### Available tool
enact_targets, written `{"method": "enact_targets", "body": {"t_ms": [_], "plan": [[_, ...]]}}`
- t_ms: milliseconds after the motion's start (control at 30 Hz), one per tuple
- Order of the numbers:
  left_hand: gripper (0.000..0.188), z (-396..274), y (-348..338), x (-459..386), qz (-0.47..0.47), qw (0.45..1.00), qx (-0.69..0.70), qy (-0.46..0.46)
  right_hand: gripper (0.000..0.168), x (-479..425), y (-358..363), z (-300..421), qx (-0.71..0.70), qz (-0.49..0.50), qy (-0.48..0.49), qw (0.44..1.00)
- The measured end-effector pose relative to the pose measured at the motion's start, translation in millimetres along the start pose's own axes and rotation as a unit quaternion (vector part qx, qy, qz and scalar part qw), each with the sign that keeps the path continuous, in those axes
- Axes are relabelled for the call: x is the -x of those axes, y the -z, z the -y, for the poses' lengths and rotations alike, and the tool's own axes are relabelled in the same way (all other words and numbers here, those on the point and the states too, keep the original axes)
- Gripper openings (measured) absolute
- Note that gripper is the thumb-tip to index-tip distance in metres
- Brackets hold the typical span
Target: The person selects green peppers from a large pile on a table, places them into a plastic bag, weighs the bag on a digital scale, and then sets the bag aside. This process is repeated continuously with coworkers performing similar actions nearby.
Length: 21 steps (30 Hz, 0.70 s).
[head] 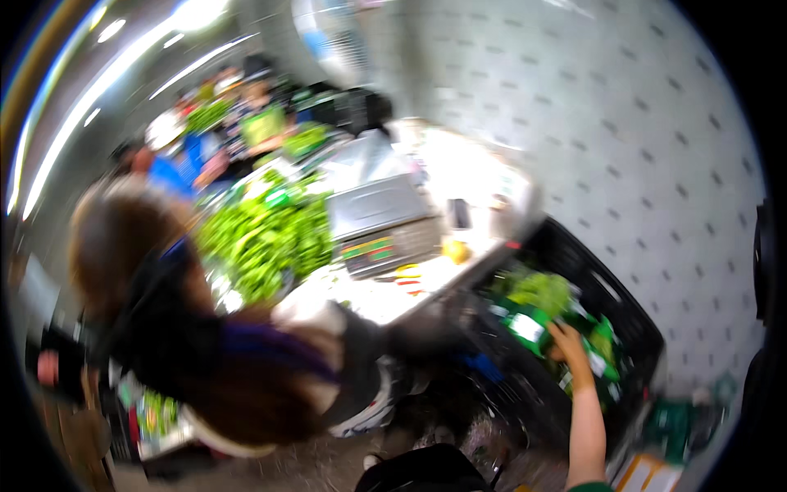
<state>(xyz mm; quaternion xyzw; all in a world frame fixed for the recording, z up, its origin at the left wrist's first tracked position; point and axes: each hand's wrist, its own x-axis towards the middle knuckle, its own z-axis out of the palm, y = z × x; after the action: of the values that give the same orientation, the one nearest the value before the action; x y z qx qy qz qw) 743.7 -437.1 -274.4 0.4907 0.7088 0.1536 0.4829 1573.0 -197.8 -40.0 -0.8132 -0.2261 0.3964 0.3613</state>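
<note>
My right hand reaches down into a black plastic crate at the right. Its fingers touch a green-wrapped bundle of leafy vegetables that carries a white label. Blur hides whether the fingers close on it. More green packs and a loose-looking leafy top lie around the hand. My left hand is out of view. Left of the crate, a white table holds a digital scale, a dark phone and a heap of green leafy vegetables.
A seated person in dark clothing is close at the left of the table. Other people work farther back among greens. A tiled wall rises behind the crate. At lower right are a green container and an orange-and-white box.
</note>
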Motion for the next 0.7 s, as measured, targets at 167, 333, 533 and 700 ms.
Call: {"method": "enact_targets", "body": {"t_ms": [167,333,533,700], "plan": [[0.044,-11,-59,18,-0.067,0.938,0.26,0.22,0.02,102,-42,15,0.192,-0.272,0.361,0.871],[0.048,14,-46,76,-0.081,0.952,0.22,0.199,0.03,232,-249,42,0.321,0.29,0.361,0.826],[0.05,139,6,98,-0.103,0.929,0.234,0.268,0.045,356,-477,44,0.394,0.534,0.486,0.569],[0.052,143,53,82,-0.241,0.879,0.331,0.243,0.051,423,-599,97,0.373,0.601,0.525,0.473]]}}
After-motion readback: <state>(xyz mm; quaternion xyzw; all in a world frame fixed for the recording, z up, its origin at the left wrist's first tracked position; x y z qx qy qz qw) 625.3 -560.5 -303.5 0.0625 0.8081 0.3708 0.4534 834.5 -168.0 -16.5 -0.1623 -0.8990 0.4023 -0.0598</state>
